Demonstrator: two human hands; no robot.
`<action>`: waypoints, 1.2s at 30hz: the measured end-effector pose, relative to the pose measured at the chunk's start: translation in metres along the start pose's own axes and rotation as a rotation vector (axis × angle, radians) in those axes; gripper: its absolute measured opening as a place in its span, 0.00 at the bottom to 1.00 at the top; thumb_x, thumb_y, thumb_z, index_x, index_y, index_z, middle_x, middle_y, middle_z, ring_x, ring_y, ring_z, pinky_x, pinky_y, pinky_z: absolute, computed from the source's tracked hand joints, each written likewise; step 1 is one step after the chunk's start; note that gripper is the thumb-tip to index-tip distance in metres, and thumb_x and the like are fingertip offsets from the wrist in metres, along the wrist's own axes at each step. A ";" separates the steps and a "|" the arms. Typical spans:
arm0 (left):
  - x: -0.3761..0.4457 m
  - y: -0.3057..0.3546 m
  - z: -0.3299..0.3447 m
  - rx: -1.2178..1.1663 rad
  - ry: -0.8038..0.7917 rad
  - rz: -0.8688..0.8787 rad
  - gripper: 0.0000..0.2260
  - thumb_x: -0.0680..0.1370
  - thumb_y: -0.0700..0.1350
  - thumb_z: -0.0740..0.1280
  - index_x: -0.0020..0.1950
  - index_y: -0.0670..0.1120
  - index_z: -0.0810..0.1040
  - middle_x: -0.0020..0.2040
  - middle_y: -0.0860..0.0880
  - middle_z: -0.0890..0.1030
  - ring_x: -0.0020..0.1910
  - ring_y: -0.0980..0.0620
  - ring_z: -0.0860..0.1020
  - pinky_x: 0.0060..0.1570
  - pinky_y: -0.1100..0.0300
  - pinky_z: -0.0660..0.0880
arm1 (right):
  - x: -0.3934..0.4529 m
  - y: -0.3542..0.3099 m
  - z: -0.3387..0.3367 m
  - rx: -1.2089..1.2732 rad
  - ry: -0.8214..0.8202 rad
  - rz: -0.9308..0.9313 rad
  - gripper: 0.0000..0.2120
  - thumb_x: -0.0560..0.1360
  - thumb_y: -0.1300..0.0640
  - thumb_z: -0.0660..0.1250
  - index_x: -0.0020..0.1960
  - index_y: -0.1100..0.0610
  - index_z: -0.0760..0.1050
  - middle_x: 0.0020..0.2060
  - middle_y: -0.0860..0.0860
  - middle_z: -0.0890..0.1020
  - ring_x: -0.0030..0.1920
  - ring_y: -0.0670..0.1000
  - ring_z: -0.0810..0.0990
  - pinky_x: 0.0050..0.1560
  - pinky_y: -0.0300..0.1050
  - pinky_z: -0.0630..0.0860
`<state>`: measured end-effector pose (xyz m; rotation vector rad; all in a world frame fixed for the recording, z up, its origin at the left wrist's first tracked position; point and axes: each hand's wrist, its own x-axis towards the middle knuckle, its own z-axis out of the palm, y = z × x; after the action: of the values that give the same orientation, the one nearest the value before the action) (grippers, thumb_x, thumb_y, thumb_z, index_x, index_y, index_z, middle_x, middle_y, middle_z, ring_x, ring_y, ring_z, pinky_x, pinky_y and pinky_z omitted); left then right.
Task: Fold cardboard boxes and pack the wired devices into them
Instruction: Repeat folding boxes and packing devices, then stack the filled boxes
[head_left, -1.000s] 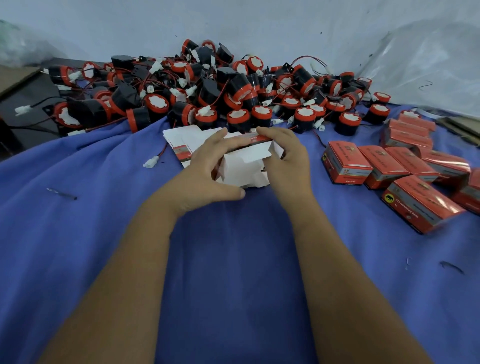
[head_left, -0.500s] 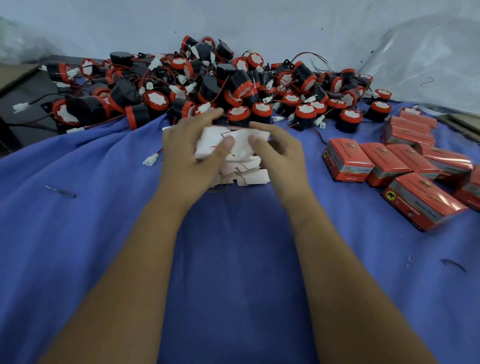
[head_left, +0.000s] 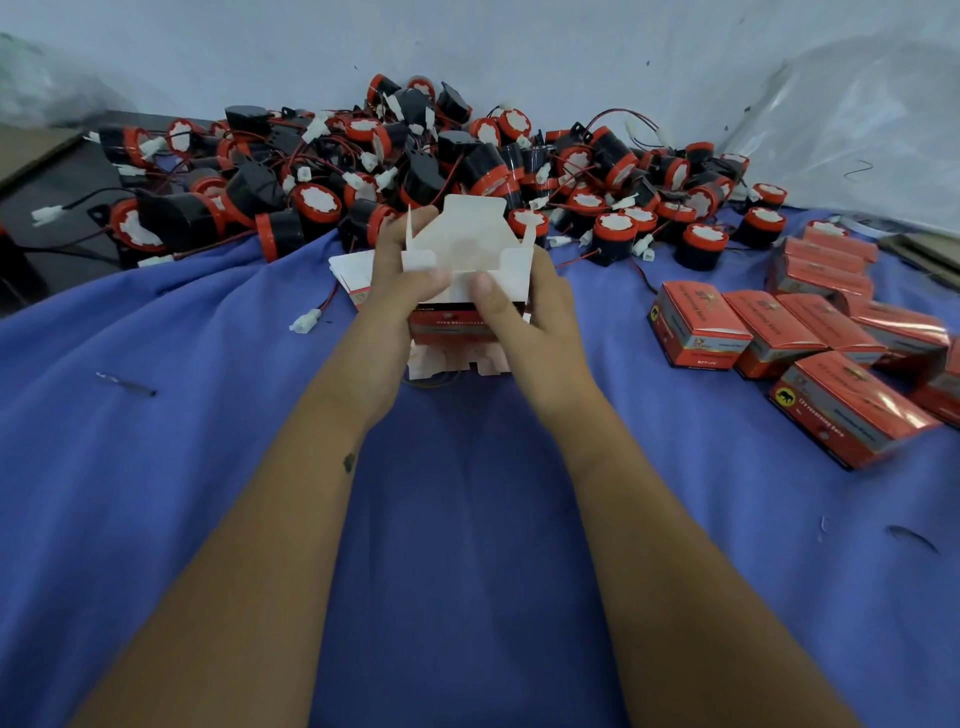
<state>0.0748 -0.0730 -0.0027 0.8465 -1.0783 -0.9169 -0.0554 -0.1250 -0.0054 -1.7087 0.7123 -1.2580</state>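
Observation:
Both hands hold up one red cardboard box (head_left: 462, 244), its white inside and open top flaps facing me. My left hand (head_left: 397, 296) grips its left side with the thumb on the front panel. On the other side my right hand (head_left: 524, 306) grips it, thumb pressed on the same panel. Flat unfolded boxes (head_left: 349, 275) lie under and behind my hands. A big heap of black and red wired devices (head_left: 415, 176) fills the back of the blue cloth.
Several closed red boxes (head_left: 789, 332) lie on the cloth at the right. A loose white connector (head_left: 305, 320) with a red wire lies left of my hands. A dark board (head_left: 47, 182) sits at the far left, clear plastic sheet (head_left: 857, 130) at the back right.
The flat box has been opened into a rectangular shape and raised upright, with its top flaps now standing up. Both hands shifted from pressing the flat card to gripping its sides.

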 end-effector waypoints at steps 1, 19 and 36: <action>0.001 0.000 0.000 0.020 0.011 -0.020 0.19 0.77 0.48 0.65 0.68 0.56 0.70 0.60 0.53 0.81 0.58 0.53 0.81 0.53 0.57 0.78 | 0.000 0.000 0.000 0.014 0.014 0.041 0.24 0.73 0.39 0.65 0.62 0.53 0.75 0.57 0.55 0.80 0.61 0.56 0.77 0.54 0.55 0.80; 0.000 -0.002 0.016 0.083 0.160 -0.144 0.11 0.80 0.56 0.59 0.56 0.65 0.80 0.57 0.55 0.83 0.55 0.52 0.82 0.49 0.47 0.82 | 0.003 -0.002 0.001 0.131 0.020 0.203 0.13 0.76 0.59 0.66 0.55 0.43 0.70 0.50 0.43 0.80 0.49 0.45 0.81 0.33 0.50 0.83; 0.000 -0.004 0.023 0.175 0.233 -0.109 0.22 0.85 0.45 0.55 0.46 0.74 0.74 0.51 0.64 0.80 0.50 0.57 0.81 0.43 0.52 0.83 | 0.003 -0.009 0.001 0.282 -0.084 0.372 0.22 0.79 0.62 0.57 0.69 0.46 0.70 0.62 0.52 0.79 0.58 0.58 0.80 0.40 0.53 0.79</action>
<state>0.0525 -0.0777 -0.0004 1.1376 -0.9247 -0.7992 -0.0539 -0.1235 0.0040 -1.3193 0.7249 -0.9693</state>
